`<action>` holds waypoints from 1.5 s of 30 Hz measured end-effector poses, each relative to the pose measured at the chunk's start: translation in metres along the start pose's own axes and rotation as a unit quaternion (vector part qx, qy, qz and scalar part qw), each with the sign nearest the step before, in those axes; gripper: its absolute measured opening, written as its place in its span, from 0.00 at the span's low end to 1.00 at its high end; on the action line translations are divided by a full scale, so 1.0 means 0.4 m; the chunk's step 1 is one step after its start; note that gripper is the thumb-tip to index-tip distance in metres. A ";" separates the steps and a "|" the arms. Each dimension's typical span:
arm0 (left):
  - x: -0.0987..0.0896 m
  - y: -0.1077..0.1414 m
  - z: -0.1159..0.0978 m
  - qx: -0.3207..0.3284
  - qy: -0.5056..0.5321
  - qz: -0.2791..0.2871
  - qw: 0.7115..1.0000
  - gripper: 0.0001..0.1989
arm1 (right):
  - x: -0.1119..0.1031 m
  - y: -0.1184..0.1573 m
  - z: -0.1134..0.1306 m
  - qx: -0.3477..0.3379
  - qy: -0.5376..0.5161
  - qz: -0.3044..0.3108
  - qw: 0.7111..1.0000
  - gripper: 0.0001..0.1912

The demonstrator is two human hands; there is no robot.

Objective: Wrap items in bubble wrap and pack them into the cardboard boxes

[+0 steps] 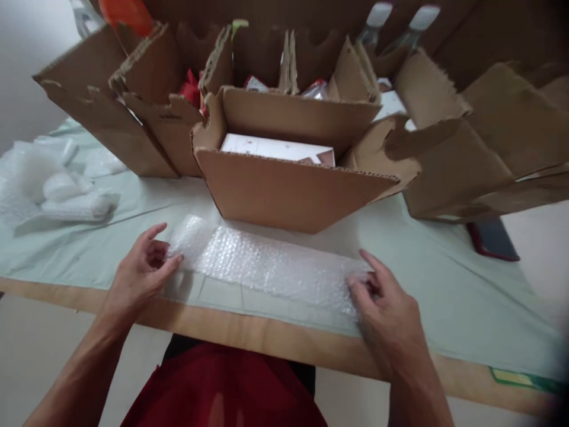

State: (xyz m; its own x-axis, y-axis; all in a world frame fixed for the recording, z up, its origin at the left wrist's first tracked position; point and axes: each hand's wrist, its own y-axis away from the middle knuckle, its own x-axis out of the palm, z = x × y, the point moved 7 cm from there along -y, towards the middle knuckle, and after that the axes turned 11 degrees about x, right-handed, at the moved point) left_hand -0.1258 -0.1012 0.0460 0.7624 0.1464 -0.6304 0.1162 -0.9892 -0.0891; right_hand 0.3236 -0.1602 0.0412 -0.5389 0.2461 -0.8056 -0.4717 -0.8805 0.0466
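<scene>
A long strip of clear bubble wrap (267, 261) lies stretched across the pale green cloth near the table's front edge. Its left end looks thicker and bunched; whether anything is inside it I cannot tell. My left hand (146, 261) grips that end, thumb against the wrap and index finger raised. At the opposite end, my right hand (384, 296) pinches the strip between thumb and curled fingers. Just behind the wrap stands a cardboard bin (293, 190) holding a white box (275, 147).
More cardboard bins (457, 160) form a row behind, with red packets and bottles (415, 29) in or behind them. Loose bubble wrap (53, 178) is heaped on the left. A dark phone-like object (493, 238) lies at right, and a green-edged item (518, 378) at the front right.
</scene>
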 end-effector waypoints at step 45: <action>-0.042 -0.051 -0.051 0.131 -0.039 -0.091 0.986 0.08 | 0.031 0.168 0.070 -0.032 -0.103 0.080 0.991 0.22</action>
State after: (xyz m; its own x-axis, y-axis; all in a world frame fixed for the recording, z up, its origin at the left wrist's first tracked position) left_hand -0.1278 -0.0831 0.0742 0.6912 0.3306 -0.6426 0.0702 -0.9157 -0.3956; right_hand 0.2655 -0.2050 0.0507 -0.7365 0.1737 -0.6537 -0.3283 -0.9368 0.1210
